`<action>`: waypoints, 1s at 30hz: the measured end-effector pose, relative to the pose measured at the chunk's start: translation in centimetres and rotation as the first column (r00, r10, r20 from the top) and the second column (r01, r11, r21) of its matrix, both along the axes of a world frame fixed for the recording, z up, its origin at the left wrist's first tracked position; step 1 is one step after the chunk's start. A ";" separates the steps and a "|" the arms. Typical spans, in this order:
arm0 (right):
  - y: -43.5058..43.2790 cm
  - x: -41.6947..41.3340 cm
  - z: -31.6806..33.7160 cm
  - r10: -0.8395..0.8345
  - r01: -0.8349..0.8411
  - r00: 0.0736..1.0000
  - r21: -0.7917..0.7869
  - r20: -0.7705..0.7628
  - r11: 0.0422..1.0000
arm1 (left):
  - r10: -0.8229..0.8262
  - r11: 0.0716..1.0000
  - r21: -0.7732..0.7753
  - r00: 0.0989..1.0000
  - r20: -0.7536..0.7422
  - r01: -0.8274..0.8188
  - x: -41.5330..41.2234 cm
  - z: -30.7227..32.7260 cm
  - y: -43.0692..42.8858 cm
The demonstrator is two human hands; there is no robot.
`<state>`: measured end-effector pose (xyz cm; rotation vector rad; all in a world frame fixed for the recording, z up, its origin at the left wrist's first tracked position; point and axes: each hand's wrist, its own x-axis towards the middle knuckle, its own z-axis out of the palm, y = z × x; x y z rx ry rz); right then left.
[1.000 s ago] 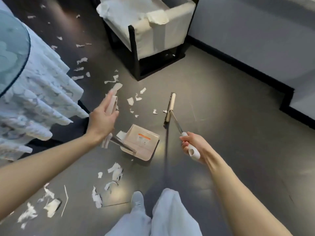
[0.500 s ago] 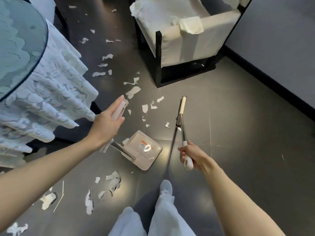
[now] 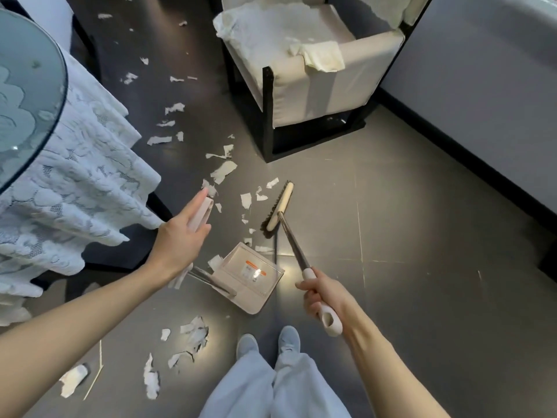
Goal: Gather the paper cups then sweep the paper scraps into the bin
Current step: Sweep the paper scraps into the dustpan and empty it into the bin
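Left hand (image 3: 180,239): is gripping the dustpan (image 3: 250,274) by its handle.
Right hand (image 3: 324,294): is gripping the broom (image 3: 294,242).
Scraps (image 3: 223,171): are lying on the dark grey floor (image 3: 422,236), at the dustpan's 12 and 7 o'clock.
Room: chair (image 3: 316,73) is standing at 12 o'clock, table (image 3: 75,182) at 9, wall (image 3: 482,86) at 2.

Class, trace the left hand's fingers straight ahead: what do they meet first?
Probably the torn paper scrap just beyond the left hand, which holds the dustpan handle; the hand's height is unclear.
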<state>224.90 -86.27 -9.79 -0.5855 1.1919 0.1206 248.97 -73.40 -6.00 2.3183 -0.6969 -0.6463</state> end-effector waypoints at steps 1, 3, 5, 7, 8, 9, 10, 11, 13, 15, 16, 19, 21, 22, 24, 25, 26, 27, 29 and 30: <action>-0.6 0.3 0.4 -0.003 0.003 1.000 -0.015 0.001 1.000 | 0.002 1.000 -0.004 1.000 -0.009 -0.002 0.3 0.1 0.0; -1.8 1.1 0.7 0.018 -0.019 1.000 -0.070 -0.021 0.997 | 0.004 1.000 -0.016 1.000 -0.019 -0.004 0.8 0.4 -0.4; -3.1 2.0 0.7 0.088 -0.097 0.994 -0.139 -0.072 0.986 | 0.012 1.000 -0.021 1.000 -0.020 -0.012 1.2 0.9 -0.9; -4.6 2.9 0.4 0.154 -0.179 0.979 -0.210 -0.133 0.961 | 0.017 1.000 -0.017 1.000 -0.014 -0.017 1.5 1.3 -1.1; -5.6 3.5 0.1 0.182 -0.217 0.971 -0.246 -0.156 0.945 | 0.022 1.000 -0.017 1.000 -0.012 -0.022 1.7 1.5 -1.3; -6.7 4.0 -0.3 0.206 -0.248 0.963 -0.277 -0.173 0.928 | 0.025 1.000 -0.017 1.000 -0.009 -0.025 2.0 1.6 -1.5; -7.9 4.7 -0.7 0.235 -0.284 0.953 -0.296 -0.191 0.912 | 0.031 0.999 -0.017 1.000 -0.007 -0.031 2.3 1.7 -1.8; -9.2 5.4 -1.3 0.259 -0.314 0.944 -0.308 -0.206 0.898 | 0.041 0.999 -0.017 0.999 -0.002 -0.041 2.7 1.7 -2.2; -11.9 6.8 -2.6 0.301 -0.371 0.921 -0.316 -0.248 0.873 | 0.072 0.997 -0.012 0.997 -0.006 -0.072 3.4 1.6 -3.1; -14.3 8.4 -3.9 0.344 -0.432 0.890 -0.313 -0.300 0.846 | 0.085 0.996 -0.010 0.996 0.001 -0.085 4.1 1.5 -3.9; -15.2 9.1 -4.5 0.364 -0.459 0.874 -0.300 -0.321 0.836 | 0.084 0.996 -0.010 0.996 0.005 -0.084 4.3 1.4 -4.3; -16.8 11.2 -6.1 0.386 -0.459 0.866 -0.198 -0.318 0.866 | 0.079 0.997 -0.025 0.997 0.007 -0.079 5.0 1.1 -4.6; -16.7 12.0 -6.5 0.452 -0.522 0.821 -0.137 -0.349 0.842 | 0.098 0.995 -0.031 0.995 0.005 -0.097 5.3 0.8 -4.4; -16.3 12.2 -6.8 0.493 -0.571 0.782 -0.120 -0.382 0.812 | 0.105 0.994 -0.027 0.994 0.008 -0.105 5.4 0.7 -4.1; -15.2 12.5 -6.8 0.555 -0.657 0.706 -0.112 -0.440 0.746 | 0.125 0.992 -0.014 0.992 0.019 -0.124 5.6 0.6 -3.4; -14.5 12.9 -6.7 0.599 -0.725 0.648 -0.139 -0.471 0.675 | 0.132 0.991 -0.007 0.991 0.026 -0.132 5.8 0.5 -2.9; -13.7 13.3 -6.8 0.648 -0.802 0.572 -0.177 -0.502 0.571 | 0.137 0.991 -0.001 0.990 0.036 -0.137 5.9 0.4 -2.2; -12.6 13.7 -6.5 0.690 -0.863 0.493 -0.197 -0.530 0.466 | 0.137 0.990 0.002 0.989 0.049 -0.138 6.1 0.4 -1.4; -10.4 14.2 -5.8 0.741 -0.925 0.380 -0.206 -0.554 0.320 | 0.144 0.990 0.000 0.987 0.066 -0.144 6.2 0.4 0.4; -9.2 14.2 -5.6 0.760 -0.938 0.346 -0.195 -0.550 0.286 | 0.150 0.989 -0.004 0.986 0.070 -0.150 6.3 0.4 1.6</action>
